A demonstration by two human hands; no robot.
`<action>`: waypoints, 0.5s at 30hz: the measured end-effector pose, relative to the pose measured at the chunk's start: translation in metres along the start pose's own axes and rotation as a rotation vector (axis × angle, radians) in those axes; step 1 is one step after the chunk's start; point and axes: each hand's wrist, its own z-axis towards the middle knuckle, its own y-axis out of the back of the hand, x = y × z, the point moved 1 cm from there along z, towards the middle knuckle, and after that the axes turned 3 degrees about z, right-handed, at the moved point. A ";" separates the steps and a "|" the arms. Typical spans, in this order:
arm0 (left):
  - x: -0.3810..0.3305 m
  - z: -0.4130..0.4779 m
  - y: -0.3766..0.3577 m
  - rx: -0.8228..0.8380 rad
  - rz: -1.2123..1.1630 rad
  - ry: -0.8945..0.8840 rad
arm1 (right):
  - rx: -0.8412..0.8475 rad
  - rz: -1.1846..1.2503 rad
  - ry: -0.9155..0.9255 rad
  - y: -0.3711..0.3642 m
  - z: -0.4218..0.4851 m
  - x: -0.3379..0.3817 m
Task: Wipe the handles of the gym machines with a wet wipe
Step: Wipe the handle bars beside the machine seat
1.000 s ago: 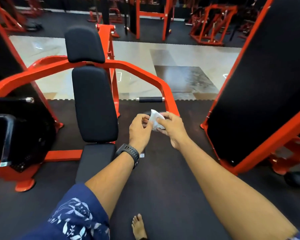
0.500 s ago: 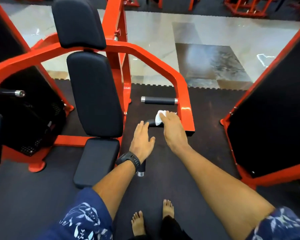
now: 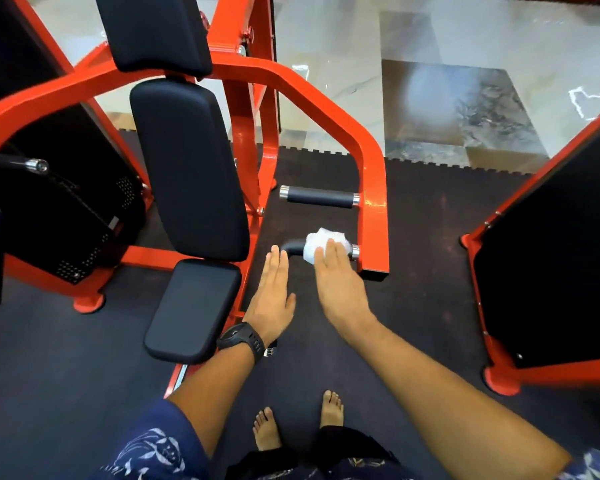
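A white wet wipe (image 3: 317, 242) is bunched over the lower black handle (image 3: 293, 248) of the orange chest-press machine (image 3: 373, 168). My right hand (image 3: 338, 285) lies on the wipe, its fingers curving over wipe and handle; its thumb is hidden. My left hand (image 3: 271, 292) hovers flat with straight fingers just left of the handle's bend and holds nothing. A second black handle (image 3: 317, 198) with chrome ends juts out above, bare.
The machine's black back pad (image 3: 187, 168) and seat (image 3: 191, 310) stand to the left. A chrome-tipped handle (image 3: 32, 164) shows at far left. Another orange machine with a black panel (image 3: 551, 265) stands to the right. My bare feet (image 3: 331, 410) stand on the dark rubber mat.
I have leaned closer to the machine. My right hand carried the wipe down onto the lower handle and slid it toward the chrome end. My left hand let go of the wipe and opened flat.
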 end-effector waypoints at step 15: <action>0.029 0.003 -0.003 0.048 0.070 -0.157 | -0.182 0.172 -0.122 0.007 0.025 -0.016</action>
